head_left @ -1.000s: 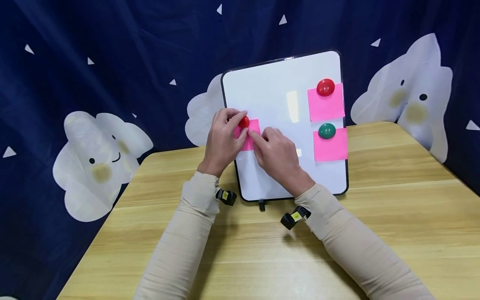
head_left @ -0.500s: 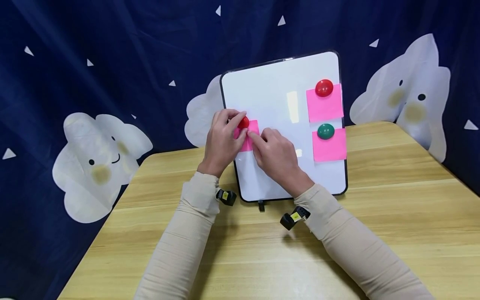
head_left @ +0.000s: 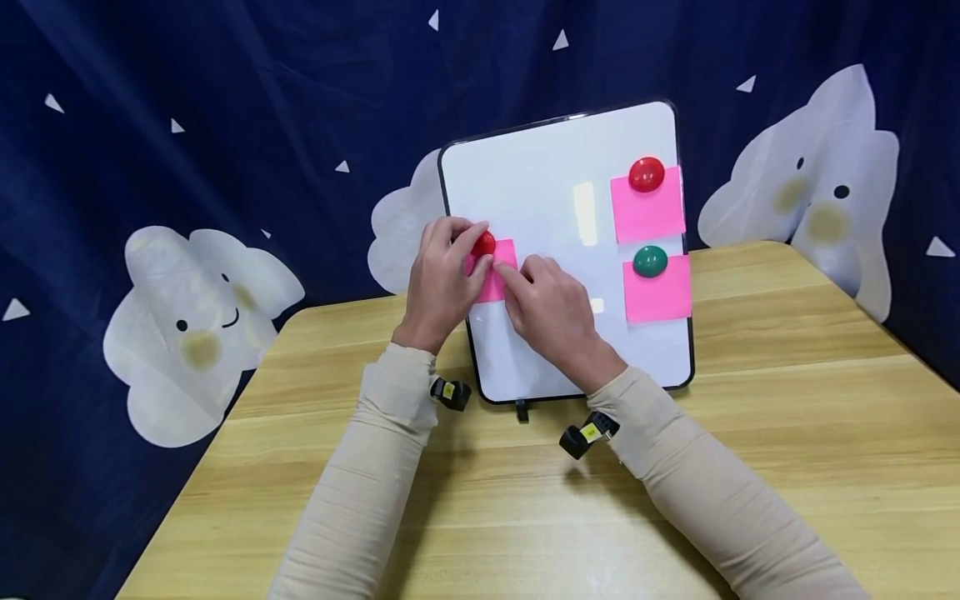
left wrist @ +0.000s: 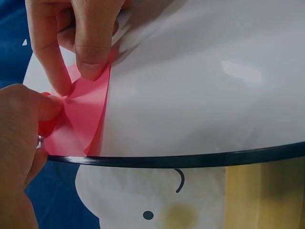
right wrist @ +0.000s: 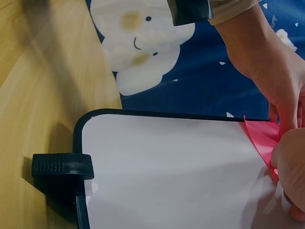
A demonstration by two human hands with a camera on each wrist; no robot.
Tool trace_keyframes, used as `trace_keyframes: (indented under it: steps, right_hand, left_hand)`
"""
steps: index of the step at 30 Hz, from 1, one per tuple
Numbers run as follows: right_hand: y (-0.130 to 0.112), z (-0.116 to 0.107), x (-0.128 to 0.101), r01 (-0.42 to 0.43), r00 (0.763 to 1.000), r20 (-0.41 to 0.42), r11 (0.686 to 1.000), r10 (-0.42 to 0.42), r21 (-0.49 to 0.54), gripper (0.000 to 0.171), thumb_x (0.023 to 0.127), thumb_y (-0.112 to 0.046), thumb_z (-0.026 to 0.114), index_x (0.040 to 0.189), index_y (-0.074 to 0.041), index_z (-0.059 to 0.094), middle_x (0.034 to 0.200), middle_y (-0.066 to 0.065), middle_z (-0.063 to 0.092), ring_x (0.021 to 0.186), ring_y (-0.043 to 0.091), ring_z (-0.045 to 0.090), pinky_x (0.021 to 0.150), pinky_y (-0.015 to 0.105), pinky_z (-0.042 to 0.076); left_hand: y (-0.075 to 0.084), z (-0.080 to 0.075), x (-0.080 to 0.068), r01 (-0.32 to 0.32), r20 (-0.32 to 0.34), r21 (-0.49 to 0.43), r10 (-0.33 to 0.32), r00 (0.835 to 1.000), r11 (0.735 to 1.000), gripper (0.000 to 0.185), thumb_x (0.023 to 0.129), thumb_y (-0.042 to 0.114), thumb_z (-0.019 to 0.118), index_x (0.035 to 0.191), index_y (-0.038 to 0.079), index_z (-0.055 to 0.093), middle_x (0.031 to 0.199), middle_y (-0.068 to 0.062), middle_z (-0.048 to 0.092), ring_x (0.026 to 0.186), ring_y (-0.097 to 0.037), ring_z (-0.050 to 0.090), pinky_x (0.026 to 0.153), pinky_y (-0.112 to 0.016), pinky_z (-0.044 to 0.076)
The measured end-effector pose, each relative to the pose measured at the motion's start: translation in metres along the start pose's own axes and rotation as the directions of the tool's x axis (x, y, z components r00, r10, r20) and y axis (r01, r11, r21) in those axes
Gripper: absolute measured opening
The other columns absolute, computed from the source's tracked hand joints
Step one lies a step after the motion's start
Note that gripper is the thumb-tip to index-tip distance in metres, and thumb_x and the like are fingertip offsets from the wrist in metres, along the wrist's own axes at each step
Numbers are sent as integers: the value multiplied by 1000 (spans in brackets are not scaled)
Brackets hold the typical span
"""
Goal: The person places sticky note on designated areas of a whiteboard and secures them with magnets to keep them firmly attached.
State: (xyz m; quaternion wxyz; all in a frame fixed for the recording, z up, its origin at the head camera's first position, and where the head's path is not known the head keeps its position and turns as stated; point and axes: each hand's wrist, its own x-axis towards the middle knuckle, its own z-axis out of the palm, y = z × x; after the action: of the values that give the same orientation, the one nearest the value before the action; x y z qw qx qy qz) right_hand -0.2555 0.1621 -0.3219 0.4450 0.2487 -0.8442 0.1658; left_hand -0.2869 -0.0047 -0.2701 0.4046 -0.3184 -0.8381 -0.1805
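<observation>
Fingers and thumb of my left hand (head_left: pixel 441 279) hold a round red magnet (head_left: pixel 486 242) at the upper part of a pink sticky note (head_left: pixel 492 287). This note lies by the left edge of a black-framed whiteboard (head_left: pixel 555 183). My right hand (head_left: pixel 553 312) pinches the same note from the right, its other fingers curled. Seen in the left wrist view, the pink note (left wrist: pixel 86 109) is creased, and one edge stands off the board. The left hand (left wrist: pixel 19 133) covers most of the red magnet (left wrist: pixel 46 126) there.
Toward the board's right edge, a red magnet (head_left: pixel 647 174) sits on one pink note (head_left: pixel 648 215) and a green magnet (head_left: pixel 650 261) on another pink note (head_left: pixel 657 300). A black foot (head_left: pixel 522 411) shows below the board on the wooden table (head_left: pixel 480 517). Behind hangs a blue curtain (head_left: pixel 300 75).
Both hands stay almost where they were at the left note. The whole scene shifts slightly left in the head view.
</observation>
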Motion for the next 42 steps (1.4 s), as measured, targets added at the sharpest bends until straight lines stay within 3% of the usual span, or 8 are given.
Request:
trace_keyframes:
  steps: [13, 31, 42]
  right_hand:
    - [1, 0, 1, -2, 1000, -5, 1000, 2, 0, 31, 93, -14, 69, 123, -10, 71, 77, 9, 54, 65, 21, 49, 49, 29, 43]
    - [0, -1, -2, 17, 1000, 25, 1000, -17, 0, 33, 92, -15, 69, 125, -8, 70, 80, 10, 56, 69, 21, 51, 52, 29, 45]
    - [5, -30, -19, 26, 997, 68, 1000, -27, 7, 29, 88, -19, 75, 113, -5, 74, 84, 10, 59, 73, 22, 57, 57, 32, 53]
  left_hand:
    - [-2, -3, 1, -37, 22, 34, 36, 999, 999, 39, 89, 15, 76, 124, -1, 69, 116, -17, 57, 110, -29, 53, 89, -33, 54]
    - [-3, -5, 1, -30, 66, 68, 25, 998, 997, 39, 92, 16, 72, 128, -1, 67, 120, -17, 56, 114, -30, 51, 92, -34, 53]
    - [-3, -5, 1, -42, 77, 63, 37, 996, 997, 41, 92, 16, 72, 129, -2, 65, 121, -18, 55, 114, -31, 51, 94, -34, 52]
